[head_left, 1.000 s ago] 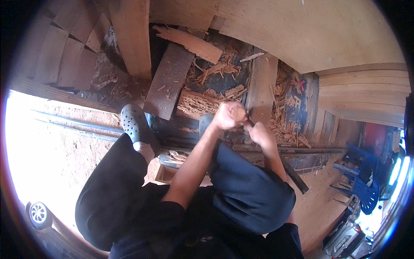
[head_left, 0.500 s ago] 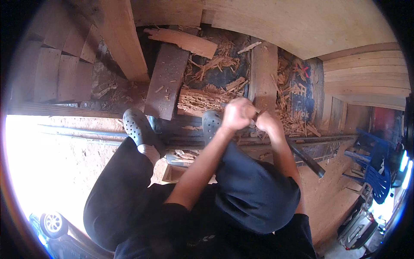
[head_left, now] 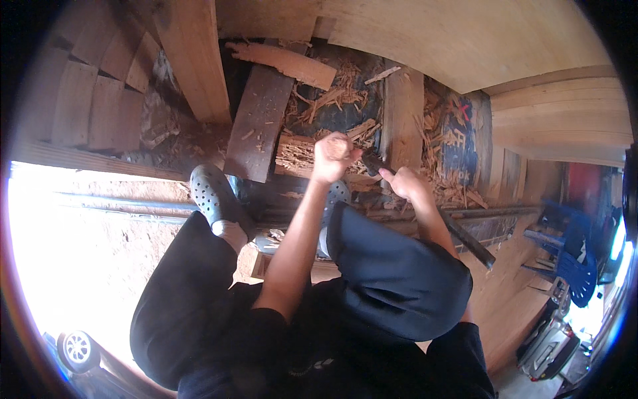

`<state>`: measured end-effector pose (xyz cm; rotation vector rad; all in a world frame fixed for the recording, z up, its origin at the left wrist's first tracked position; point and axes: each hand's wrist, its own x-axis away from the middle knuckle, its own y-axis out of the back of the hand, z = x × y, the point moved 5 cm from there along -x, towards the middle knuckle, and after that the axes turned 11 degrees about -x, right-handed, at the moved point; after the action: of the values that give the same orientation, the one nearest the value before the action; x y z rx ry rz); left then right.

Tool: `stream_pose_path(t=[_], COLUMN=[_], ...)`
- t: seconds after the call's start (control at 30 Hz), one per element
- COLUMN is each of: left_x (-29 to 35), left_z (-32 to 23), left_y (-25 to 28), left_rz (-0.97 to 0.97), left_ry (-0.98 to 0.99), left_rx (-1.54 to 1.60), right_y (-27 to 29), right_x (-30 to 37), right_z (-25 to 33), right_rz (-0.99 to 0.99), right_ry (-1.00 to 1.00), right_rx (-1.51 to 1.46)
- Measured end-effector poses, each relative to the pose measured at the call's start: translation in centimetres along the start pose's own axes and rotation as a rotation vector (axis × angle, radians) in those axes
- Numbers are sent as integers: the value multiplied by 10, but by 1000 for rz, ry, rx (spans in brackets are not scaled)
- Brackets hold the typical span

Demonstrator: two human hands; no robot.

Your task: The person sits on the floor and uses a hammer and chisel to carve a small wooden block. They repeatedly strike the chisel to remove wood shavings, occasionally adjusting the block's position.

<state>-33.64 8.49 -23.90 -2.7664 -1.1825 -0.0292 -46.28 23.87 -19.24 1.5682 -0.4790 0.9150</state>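
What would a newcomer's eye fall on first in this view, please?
Probably the left hand, curled near the centre in front of a badly splintered board, and the right hand just to its right, gripping a dark tool. After those, the white glare at the left edge and the blue chair at the far right stand out.

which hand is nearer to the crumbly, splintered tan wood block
Left. In this view the left hand overlaps the splintered tan wood block; the right hand sits farther right, clear of it, gripping a long dark tool.
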Motion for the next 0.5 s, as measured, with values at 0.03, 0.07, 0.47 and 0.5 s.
stream_pose_path(t=[0.03, 0.07, 0.47, 0.5], left_x=[4, 9, 4, 1], left_z=[-4, -7, -45, -49], left_y=[-11, -26, 16, 24], left_rz=[-54, -43, -325, -347], left_ry=[-25, -38, -34, 24], left_rx=[-91, -124, 9, 87], right_y=[-2, -3, -4, -6], right_x=[-2, -3, 3, 1], right_z=[-2, 0, 1, 0], right_rz=[3, -24, 31, 41], right_ry=[-14, 39, -5, -17], right_rx=[-3, 41, -55, -50])
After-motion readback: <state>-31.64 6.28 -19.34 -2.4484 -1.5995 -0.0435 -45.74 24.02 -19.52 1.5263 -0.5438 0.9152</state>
